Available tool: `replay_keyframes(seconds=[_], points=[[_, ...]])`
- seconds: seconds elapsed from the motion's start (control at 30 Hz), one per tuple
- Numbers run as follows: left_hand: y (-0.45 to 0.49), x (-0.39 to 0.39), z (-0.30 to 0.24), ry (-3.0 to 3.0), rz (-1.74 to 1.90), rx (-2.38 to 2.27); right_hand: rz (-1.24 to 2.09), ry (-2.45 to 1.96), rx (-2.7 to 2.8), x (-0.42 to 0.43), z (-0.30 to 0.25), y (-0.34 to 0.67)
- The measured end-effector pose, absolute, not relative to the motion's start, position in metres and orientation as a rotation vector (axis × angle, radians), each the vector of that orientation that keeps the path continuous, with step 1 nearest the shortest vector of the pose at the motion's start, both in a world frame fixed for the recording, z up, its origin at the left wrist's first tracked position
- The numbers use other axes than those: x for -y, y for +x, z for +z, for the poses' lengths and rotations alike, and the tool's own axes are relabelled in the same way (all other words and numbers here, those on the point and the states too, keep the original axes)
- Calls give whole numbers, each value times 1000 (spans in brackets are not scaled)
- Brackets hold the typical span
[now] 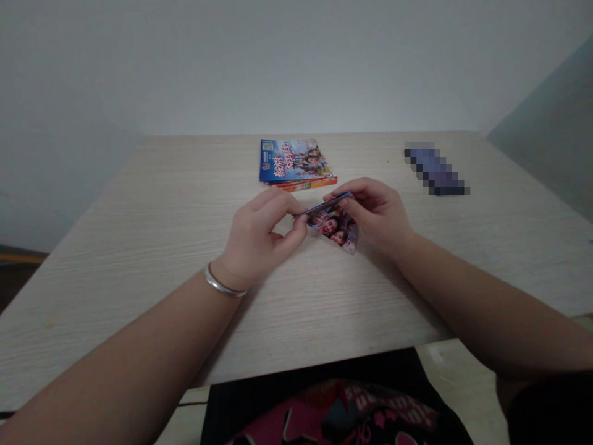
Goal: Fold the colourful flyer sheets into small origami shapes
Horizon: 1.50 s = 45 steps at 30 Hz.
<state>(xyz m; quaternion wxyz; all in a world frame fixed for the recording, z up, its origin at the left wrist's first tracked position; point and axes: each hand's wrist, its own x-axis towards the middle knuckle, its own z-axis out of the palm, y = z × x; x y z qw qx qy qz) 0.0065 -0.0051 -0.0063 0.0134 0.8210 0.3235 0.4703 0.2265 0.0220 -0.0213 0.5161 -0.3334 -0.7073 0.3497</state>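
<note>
Between my two hands is a folded printed leaflet (pixel 334 227), held just above the table with pictured people on the side facing me. My left hand (pixel 262 232), with a silver bangle at the wrist, pinches its left end between thumb and forefinger. At the other end, my right hand (pixel 377 213) grips the folded upper edge, thumb on the near side and fingers behind. Just beyond my hands lies a stack of colourful leaflets (pixel 296 159), the top one blue with red and white lettering.
The pale wood-grain table (pixel 152 259) reaches back to a plain wall (pixel 296 68). At the far right lies a dark, pixelated flat object (pixel 435 168), its kind hidden by the blur. Dark patterned clothing (pixel 343 411) shows at the near edge.
</note>
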Motion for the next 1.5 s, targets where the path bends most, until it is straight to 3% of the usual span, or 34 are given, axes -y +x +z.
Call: replay_keyframes(seconds=[1.5], points=[[8,6,-11,2555,1344,-996,558,-676,1899,-13,-18,211]])
